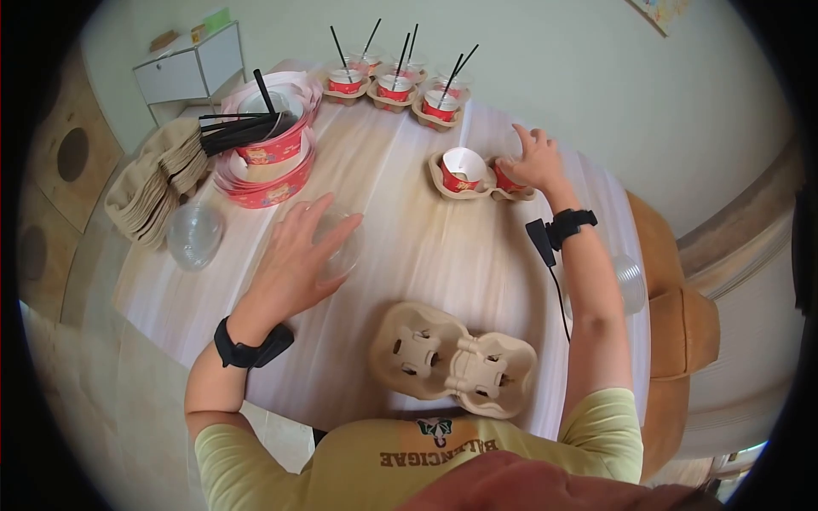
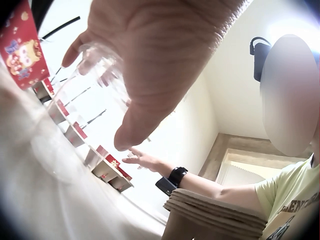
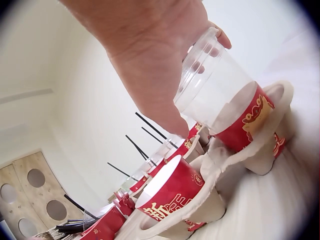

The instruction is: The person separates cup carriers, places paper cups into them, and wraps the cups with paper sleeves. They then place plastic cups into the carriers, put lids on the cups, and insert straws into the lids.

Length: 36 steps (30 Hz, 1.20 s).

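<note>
My left hand (image 1: pixel 294 255) holds a clear plastic cup (image 1: pixel 345 255) over the left-middle of the table, thumb and fingers around it. At the back right, my right hand (image 1: pixel 537 162) reaches over a pulp cup carrier (image 1: pixel 437 176) with two places. In the right wrist view its fingers curve round the upper part of another clear cup (image 3: pixel 227 75). That cup's lower part is inside a red printed paper sleeve (image 3: pixel 245 120), set in the carrier. The other place holds a red paper sleeve (image 3: pixel 175 187) with a white inside and no clear cup in it.
An upturned pulp carrier (image 1: pixel 417 349) lies near the front edge. Farther back stand several carriers with red-sleeved cups (image 1: pixel 394 85) and black straws. Red paper tubs (image 1: pixel 273 194), loose straws (image 1: pixel 234 134), stacked carriers (image 1: pixel 141 200) and clear plasticware (image 1: pixel 194 238) are at left; stacked clear cups (image 1: pixel 630 285) at right.
</note>
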Each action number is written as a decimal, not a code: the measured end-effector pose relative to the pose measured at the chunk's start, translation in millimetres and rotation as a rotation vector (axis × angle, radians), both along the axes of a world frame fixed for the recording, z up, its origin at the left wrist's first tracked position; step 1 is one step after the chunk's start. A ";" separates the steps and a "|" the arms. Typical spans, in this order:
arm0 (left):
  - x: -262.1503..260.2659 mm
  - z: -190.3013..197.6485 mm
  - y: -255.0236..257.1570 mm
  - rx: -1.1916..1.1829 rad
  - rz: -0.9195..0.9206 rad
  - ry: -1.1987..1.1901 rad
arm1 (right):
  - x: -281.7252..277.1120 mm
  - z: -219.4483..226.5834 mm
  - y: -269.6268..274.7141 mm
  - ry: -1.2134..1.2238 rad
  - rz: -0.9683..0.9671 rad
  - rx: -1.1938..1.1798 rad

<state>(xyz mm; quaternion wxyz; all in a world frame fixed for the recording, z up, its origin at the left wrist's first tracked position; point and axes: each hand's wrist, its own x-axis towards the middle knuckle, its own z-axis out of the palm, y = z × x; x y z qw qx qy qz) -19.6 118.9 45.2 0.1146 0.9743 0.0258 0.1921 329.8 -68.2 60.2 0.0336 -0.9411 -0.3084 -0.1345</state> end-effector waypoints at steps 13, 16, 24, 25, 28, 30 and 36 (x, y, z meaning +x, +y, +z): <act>3.7 4.4 3.0 -0.051 -0.013 -0.019 | -13.5 -12.8 -2.1 0.228 -0.086 -0.040; 11.4 12.5 3.2 -0.098 -0.004 -0.018 | -24.5 -10.9 -1.8 0.282 -0.101 -0.035; 87.5 70.6 -3.8 0.009 -0.121 -0.293 | -59.1 -8.2 -9.5 0.383 0.109 0.051; 102.7 72.4 -4.2 0.055 -0.137 -0.301 | -62.4 -8.4 -10.7 0.383 0.113 0.061; 142.9 65.3 -2.7 0.095 -0.187 -0.288 | -72.3 -10.4 -15.0 0.380 0.171 0.106; 154.7 57.1 -3.9 0.090 -0.215 -0.266 | -78.0 -10.8 -15.9 0.353 0.178 0.124; 165.1 38.7 -5.3 0.075 -0.186 -0.148 | -87.1 -9.2 -15.5 0.330 0.146 0.104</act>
